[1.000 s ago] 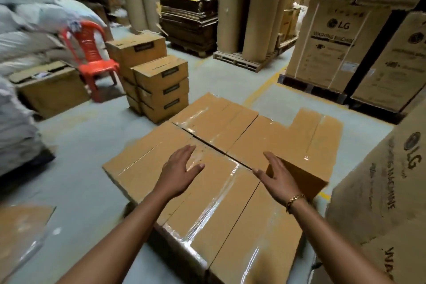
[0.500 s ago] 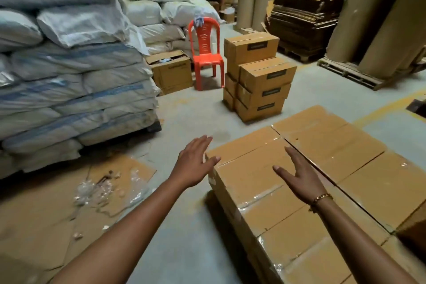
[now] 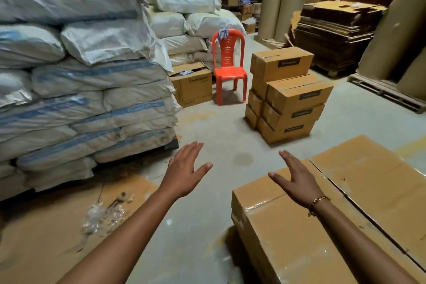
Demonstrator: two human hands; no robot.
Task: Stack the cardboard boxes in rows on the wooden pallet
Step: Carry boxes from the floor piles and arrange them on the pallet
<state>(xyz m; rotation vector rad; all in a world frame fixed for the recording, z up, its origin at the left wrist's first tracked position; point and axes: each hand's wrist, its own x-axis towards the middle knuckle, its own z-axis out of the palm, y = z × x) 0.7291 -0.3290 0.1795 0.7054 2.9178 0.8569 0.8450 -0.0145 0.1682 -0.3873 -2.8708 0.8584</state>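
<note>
- Step in hand: between placements. A layer of taped cardboard boxes [image 3: 285,240] lies edge to edge at lower right. The wooden pallet it should rest on is hidden beneath it.
- Left hand [image 3: 187,168]: fingers straight and spread, thumb out, holding nothing, over the bare concrete floor [image 3: 219,127].
- Right hand [image 3: 297,182]: fingers straight, palm turned inward, holding nothing. It is above the near corner of the layer, and contact with the box top cannot be told.
- Supply: a loose pile of unstacked boxes [image 3: 297,95] stands on the floor ahead, well apart from both hands and near the layer's far edge.
- Next move, as judged: cross the floor to the pile and take its topmost box [image 3: 280,63] with a hand on each end. That box sits offset on the pile, so it calls for a straight upward lift.
- Edges: the layer's near corner is sharp and its tape glossy. The left side of the layer borders the walkway.
- Open room: a corridor of floor runs between the stacked sacks [image 3: 87,90] on the left and the layer on the right. A red plastic chair [image 3: 228,69] and an open carton [image 3: 192,86] stand beyond it. Flattened cardboard [image 3: 41,233] with plastic scraps lies underfoot at lower left and may slip.
</note>
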